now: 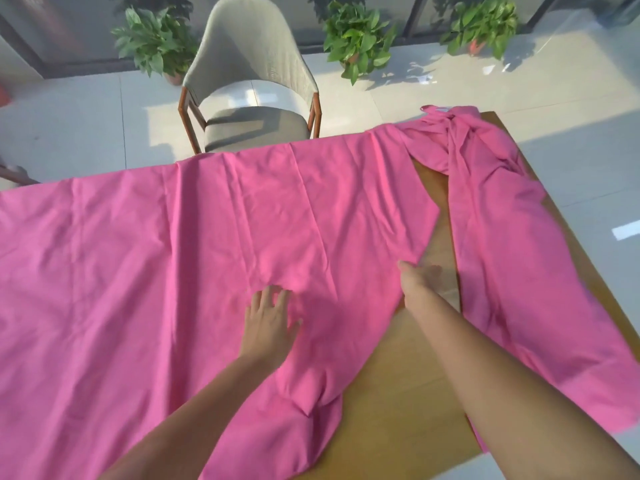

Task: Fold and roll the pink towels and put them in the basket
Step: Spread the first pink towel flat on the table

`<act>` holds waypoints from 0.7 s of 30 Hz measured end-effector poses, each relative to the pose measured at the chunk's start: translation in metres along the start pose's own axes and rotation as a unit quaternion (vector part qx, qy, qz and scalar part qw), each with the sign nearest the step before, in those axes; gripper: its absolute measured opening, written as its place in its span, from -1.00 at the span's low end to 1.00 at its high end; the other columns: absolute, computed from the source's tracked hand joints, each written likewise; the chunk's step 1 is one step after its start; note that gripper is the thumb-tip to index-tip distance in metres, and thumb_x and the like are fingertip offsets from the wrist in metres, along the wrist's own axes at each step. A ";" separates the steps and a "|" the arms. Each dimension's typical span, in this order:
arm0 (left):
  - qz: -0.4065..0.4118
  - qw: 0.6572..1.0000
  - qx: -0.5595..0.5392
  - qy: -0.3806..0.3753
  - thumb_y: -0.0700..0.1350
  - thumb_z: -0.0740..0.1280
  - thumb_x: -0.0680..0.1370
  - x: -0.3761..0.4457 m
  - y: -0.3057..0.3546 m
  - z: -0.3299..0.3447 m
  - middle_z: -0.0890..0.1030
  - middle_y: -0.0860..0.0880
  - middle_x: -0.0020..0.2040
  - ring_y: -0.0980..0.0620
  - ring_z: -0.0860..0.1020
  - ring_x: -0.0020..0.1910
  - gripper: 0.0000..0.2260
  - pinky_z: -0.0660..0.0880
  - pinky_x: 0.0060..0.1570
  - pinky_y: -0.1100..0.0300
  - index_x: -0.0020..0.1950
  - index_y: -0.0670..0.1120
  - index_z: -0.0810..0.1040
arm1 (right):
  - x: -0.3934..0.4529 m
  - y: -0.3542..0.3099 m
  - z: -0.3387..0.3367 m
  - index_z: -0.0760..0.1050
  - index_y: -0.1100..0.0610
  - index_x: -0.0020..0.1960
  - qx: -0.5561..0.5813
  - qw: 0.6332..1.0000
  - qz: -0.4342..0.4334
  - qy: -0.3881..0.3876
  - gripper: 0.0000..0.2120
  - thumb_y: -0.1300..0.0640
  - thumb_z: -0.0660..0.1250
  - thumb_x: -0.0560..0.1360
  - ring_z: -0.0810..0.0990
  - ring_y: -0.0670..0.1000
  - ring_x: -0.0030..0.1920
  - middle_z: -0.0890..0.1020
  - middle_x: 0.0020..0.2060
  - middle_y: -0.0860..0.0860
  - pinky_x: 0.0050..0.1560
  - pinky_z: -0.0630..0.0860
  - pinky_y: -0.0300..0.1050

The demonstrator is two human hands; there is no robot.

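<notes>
A large pink towel (173, 265) lies spread over most of the wooden table (398, 393), reaching past the left edge of the view. My left hand (268, 323) rests flat on it with fingers spread, near its middle front. My right hand (412, 278) is at the towel's right edge, fingers curled at the cloth; whether it pinches the edge is hard to tell. A second pink towel (502, 244) lies crumpled along the table's right side, draping over the edge. No basket is in view.
A grey upholstered chair (249, 81) with wooden legs stands behind the table's far edge. Three potted green plants (356, 39) line the window wall on a pale tiled floor. A strip of bare table shows between the two towels.
</notes>
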State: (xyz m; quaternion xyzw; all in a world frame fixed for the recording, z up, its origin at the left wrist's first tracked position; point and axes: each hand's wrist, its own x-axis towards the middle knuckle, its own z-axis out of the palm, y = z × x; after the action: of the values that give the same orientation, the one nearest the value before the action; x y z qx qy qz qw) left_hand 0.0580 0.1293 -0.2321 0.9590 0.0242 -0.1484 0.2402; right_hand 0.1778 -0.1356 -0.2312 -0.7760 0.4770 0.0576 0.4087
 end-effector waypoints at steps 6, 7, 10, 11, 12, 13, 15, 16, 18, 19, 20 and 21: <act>0.053 0.993 -0.073 -0.070 0.23 0.39 0.51 -0.011 0.058 0.029 0.50 0.07 0.24 -0.01 0.45 0.24 -0.53 0.46 0.19 0.04 0.32 0.02 0.47 | -0.027 0.003 0.000 0.42 0.27 0.41 0.033 0.992 0.025 -0.117 -0.41 -0.18 0.25 0.60 0.56 0.21 0.27 0.54 0.33 0.19 0.25 0.51 0.08; 0.042 0.993 -0.078 -0.076 0.31 0.37 0.48 -0.009 0.066 0.032 0.50 0.09 0.25 0.01 0.46 0.24 -0.47 0.48 0.17 0.03 0.33 0.04 0.46 | -0.034 -0.002 -0.001 0.44 0.22 0.40 0.045 0.987 0.025 -0.149 -0.40 -0.24 0.15 0.63 0.56 0.19 0.27 0.56 0.32 0.15 0.27 0.51 0.10; 0.009 0.994 -0.070 -0.079 0.35 0.35 0.46 0.000 0.083 0.036 0.53 0.06 0.13 -0.01 0.50 0.13 -0.47 0.52 0.05 -0.01 0.23 0.00 0.43 | -0.052 -0.009 -0.005 0.53 0.05 0.28 0.143 0.931 0.001 -0.337 -0.46 -0.30 0.03 0.64 0.63 0.07 0.17 0.66 0.18 0.01 0.08 0.58 -0.01; -0.004 0.995 -0.076 -0.071 0.24 0.35 0.52 0.005 0.086 0.038 0.55 0.03 0.03 -0.07 0.54 0.06 -0.61 0.50 -0.07 0.00 0.12 -0.03 0.42 | -0.054 -0.007 -0.007 0.54 0.03 0.26 0.170 0.911 -0.010 -0.375 -0.50 -0.27 0.03 0.65 0.66 0.04 0.13 0.67 0.15 0.02 -0.01 0.61 -0.06; -0.029 0.993 -0.101 -0.060 0.09 0.32 0.57 0.011 0.086 0.039 0.55 -0.01 -0.07 -0.14 0.57 -0.01 -0.75 0.46 -0.17 0.01 0.02 -0.06 0.39 | -0.055 -0.003 -0.008 0.55 0.06 0.27 0.181 0.907 -0.020 -0.380 -0.53 -0.22 0.05 0.67 0.66 0.03 0.10 0.66 0.16 0.04 -0.06 0.62 -0.08; -0.067 0.987 -0.136 -0.048 -0.03 0.27 0.59 0.018 0.084 0.040 0.54 -0.05 -0.14 -0.21 0.58 -0.06 -0.85 0.40 -0.23 0.02 -0.04 -0.09 0.38 | -0.055 0.001 -0.008 0.55 0.09 0.28 0.170 0.918 -0.032 -0.357 -0.59 -0.14 0.11 0.68 0.65 0.02 0.10 0.64 0.19 0.06 -0.05 0.63 -0.08; -0.156 0.964 -0.214 -0.037 -0.12 0.23 0.60 0.030 0.073 0.037 0.56 -0.11 -0.17 -0.24 0.59 -0.10 -0.89 0.36 -0.25 0.05 -0.04 -0.15 0.46 | -0.055 0.012 -0.004 0.56 0.15 0.26 0.080 0.965 -0.054 -0.246 -0.72 0.05 0.24 0.64 0.64 0.08 0.12 0.63 0.22 0.10 0.06 0.62 0.02; -0.187 0.949 -0.252 -0.040 -0.13 0.25 0.61 0.035 0.066 0.035 0.58 -0.15 -0.14 -0.22 0.59 -0.11 -0.87 0.38 -0.24 0.06 -0.01 -0.18 0.51 | -0.056 0.019 0.001 0.57 0.20 0.25 0.027 0.976 -0.059 -0.208 -0.72 0.11 0.28 0.60 0.64 0.15 0.12 0.64 0.19 0.14 0.12 0.60 0.09; -0.219 0.922 -0.314 -0.057 -0.14 0.27 0.64 0.042 0.051 0.033 0.58 -0.15 -0.15 -0.13 0.55 -0.15 -0.86 0.40 -0.20 0.08 0.00 -0.20 0.56 | -0.067 0.032 0.013 0.60 0.30 0.12 -0.044 0.967 -0.067 -0.242 -0.71 0.09 0.35 0.55 0.67 0.23 0.04 0.70 0.02 0.22 0.10 0.60 0.16; -0.228 0.911 -0.337 -0.068 -0.15 0.28 0.65 0.043 0.046 0.032 0.57 -0.14 -0.17 -0.08 0.52 -0.16 -0.86 0.40 -0.20 0.08 -0.02 -0.19 0.57 | -0.076 0.037 0.018 0.61 0.30 0.03 -0.058 0.958 -0.067 -0.274 -0.72 0.06 0.38 0.53 0.68 0.21 -0.06 0.70 -0.09 0.20 0.01 0.62 0.10; -0.231 0.903 -0.353 -0.075 -0.17 0.28 0.65 0.043 0.044 0.031 0.56 -0.14 -0.17 -0.06 0.50 -0.16 -0.86 0.41 -0.19 0.09 -0.03 -0.19 0.57 | -0.083 0.040 0.024 0.60 0.25 -0.08 -0.059 0.954 -0.064 -0.287 -0.76 0.04 0.40 0.52 0.66 0.13 -0.19 0.68 -0.21 0.13 -0.11 0.62 -0.02; -0.232 0.899 -0.364 -0.079 -0.18 0.28 0.65 0.043 0.043 0.031 0.56 -0.14 -0.17 -0.05 0.49 -0.17 -0.86 0.41 -0.19 0.09 -0.04 -0.19 0.58 | -0.088 0.042 0.030 0.55 0.19 -0.19 -0.050 0.958 -0.059 -0.277 -0.78 0.05 0.42 0.51 0.59 0.04 -0.32 0.62 -0.33 0.06 -0.27 0.57 -0.17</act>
State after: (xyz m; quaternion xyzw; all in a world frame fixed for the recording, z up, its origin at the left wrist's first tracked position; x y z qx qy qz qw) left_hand 0.0957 0.0761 -0.2513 0.7572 0.2793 -0.2559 0.5322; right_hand 0.1061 -0.0630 -0.2329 -0.7758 0.2948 0.2696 0.4883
